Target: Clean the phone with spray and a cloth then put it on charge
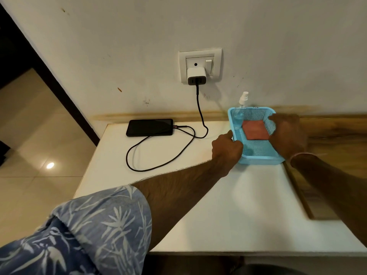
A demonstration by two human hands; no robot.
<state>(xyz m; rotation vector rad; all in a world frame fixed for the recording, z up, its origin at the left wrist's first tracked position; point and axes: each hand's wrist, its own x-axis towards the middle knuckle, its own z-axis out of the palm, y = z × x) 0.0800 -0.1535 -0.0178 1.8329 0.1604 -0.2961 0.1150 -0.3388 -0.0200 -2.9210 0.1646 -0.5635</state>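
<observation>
Phone lies at 11 o'clock on the bench with its cable plugged in, so charging appears done and cleaning is unverifiable; at 1 o'clock, left hand and right hand grip the rims of the blue basket, which holds the spray bottle and cloth.

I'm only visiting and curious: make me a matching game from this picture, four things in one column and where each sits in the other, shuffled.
Things:
1 phone
2 spray bottle
3 cloth
4 charger

Places:
A plugged into the wall socket
B lying flat inside the basket
C on the table, cable attached
D standing in the basket's far left corner

Pairs: 1-C, 2-D, 3-B, 4-A
</observation>
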